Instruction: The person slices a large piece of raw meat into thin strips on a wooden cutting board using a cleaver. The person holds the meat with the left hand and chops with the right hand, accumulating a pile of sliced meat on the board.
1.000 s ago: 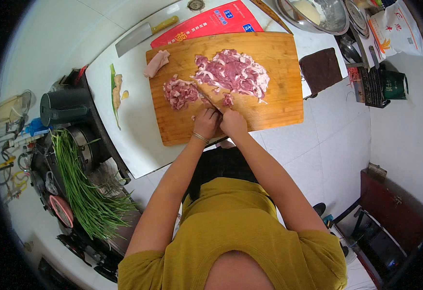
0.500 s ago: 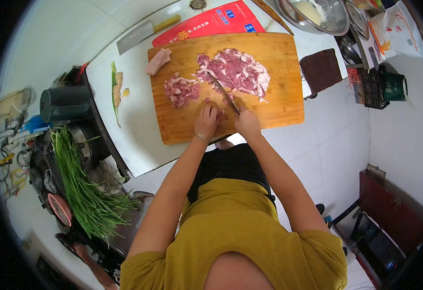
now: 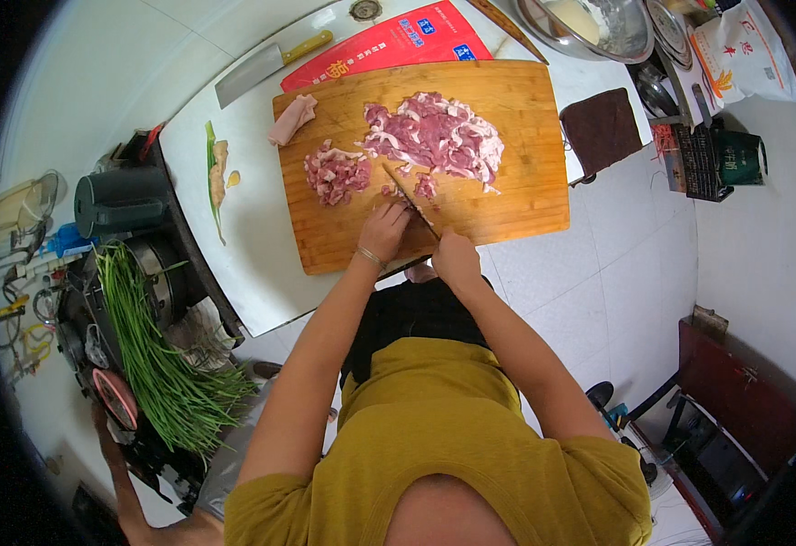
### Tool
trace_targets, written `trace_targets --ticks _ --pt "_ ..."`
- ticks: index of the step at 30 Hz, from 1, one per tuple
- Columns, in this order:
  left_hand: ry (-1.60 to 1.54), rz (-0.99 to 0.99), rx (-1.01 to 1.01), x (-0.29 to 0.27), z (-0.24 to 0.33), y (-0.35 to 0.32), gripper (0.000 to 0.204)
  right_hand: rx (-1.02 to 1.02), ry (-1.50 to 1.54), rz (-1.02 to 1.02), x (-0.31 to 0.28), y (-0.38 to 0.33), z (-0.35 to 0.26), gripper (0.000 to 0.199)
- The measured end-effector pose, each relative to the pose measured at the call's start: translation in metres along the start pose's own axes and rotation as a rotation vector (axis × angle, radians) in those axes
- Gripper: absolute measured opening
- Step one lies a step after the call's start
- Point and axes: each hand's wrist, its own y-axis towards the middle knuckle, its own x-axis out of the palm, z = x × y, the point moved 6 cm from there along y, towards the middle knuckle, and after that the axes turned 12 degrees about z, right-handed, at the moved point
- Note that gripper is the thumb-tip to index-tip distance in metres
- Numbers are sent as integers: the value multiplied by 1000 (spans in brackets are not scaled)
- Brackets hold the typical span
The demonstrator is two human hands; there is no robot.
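While the right grip (image 3: 458, 260) clasps the knife (image 3: 409, 199), sliced meat (image 3: 439, 136) lies beyond.

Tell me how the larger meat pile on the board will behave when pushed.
The larger meat pile would probably flop and spread, being loose, thin-looking slices. Its pale fat streaks suggest it may be slippery and slide across the wooden board.

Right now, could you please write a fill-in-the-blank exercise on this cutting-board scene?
The right hand grips a ____.
The larger meat heap lies to the ____ of the smaller heap.
The ginger root lies to the ____ of the wooden cutting board.
The flat sheet beside the yellow-handled cleaver is ____ in colour.
Missing words: knife; right; left; red.
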Motion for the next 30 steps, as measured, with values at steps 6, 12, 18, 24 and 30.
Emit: trace_targets --ticks 6,12,18,24,30 --pt "-7 -24 18 16 -7 -1 21 -30 1 -23 5 23 -18 21" --pt "115 -54 70 13 2 -1 21 -42 0 -50 12 17 -2 23" --pt "71 19 80 21 4 -2 19 -55 -48 -89 -1 28 -20 22" --pt "97 34 44 14 6 3 19 16 -92 -74 -2 1 21 22" --pt "79 10 -59 5 12 10 15 -115 6 -24 1 60 -29 21"
